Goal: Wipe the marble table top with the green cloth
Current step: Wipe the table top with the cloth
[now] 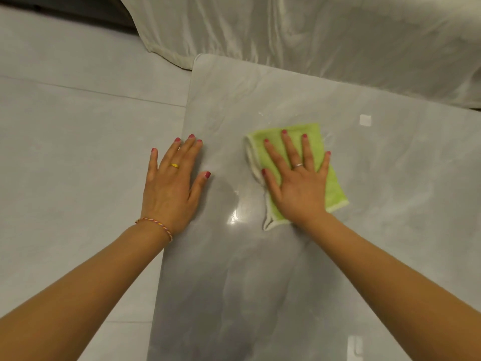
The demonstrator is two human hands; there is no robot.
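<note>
— Cloth position?

— Green cloth (pixel 296 173) lies folded flat on the marble surface (pixel 260 282), out past the middle of what I can see, with its pale hem showing along the near and left edges. My right hand (pixel 299 188) lies on top of it, palm down, fingers straight and spread. That grip is not closed round anything; the hand presses flat on the fabric, and green shows beyond my fingertips and to the right of my little finger.

— And your other hand?

— My left hand (pixel 173 183) rests flat at the left edge of the surface, fingers straight and close together, thumb out to the side on the marble. Its grip is apart too and holds nothing. It sits well clear of the cloth, with bare marble between them.

— Anything else near?

— A gold ring (pixel 174 165) on my left hand, a braided bracelet (pixel 156 225) on that wrist, a silver ring (pixel 298 165) on my right. Beyond the far edge hangs a white draped sheet (pixel 312 35). Pale tiled floor (pixel 78 139) runs along the left.
</note>
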